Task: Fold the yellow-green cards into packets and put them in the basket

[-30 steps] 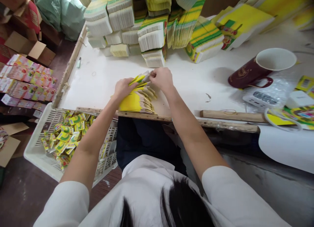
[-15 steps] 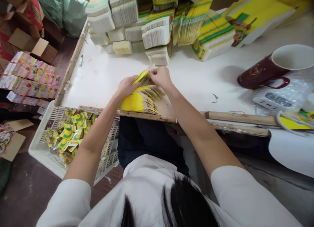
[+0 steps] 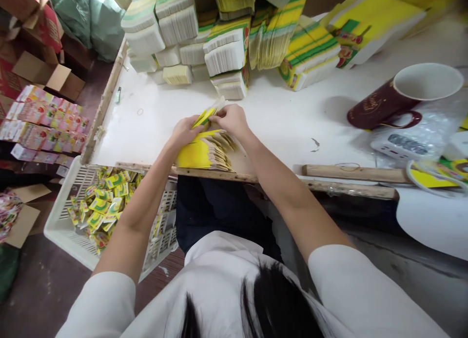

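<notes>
At the near edge of the table [image 3: 278, 126] lies a fanned stack of yellow pieces [image 3: 193, 153], its layered ends facing right. Just above it, the left hand [image 3: 185, 129] is clamped on raised yellow-and-green pieces [image 3: 205, 116]. The right hand [image 3: 234, 118] is closer to the left than half a second ago, thumb and finger pinched at the pieces' right end. Assessment: both hands now bear on one batch, its handling apparently unfinished. The stack below shows no evident change. Farther right, gold script on the maroon mug [image 3: 373, 104] is not reliably legible. Beyond, banded carton stacks [image 3: 224, 57] show no readable brand.
</notes>
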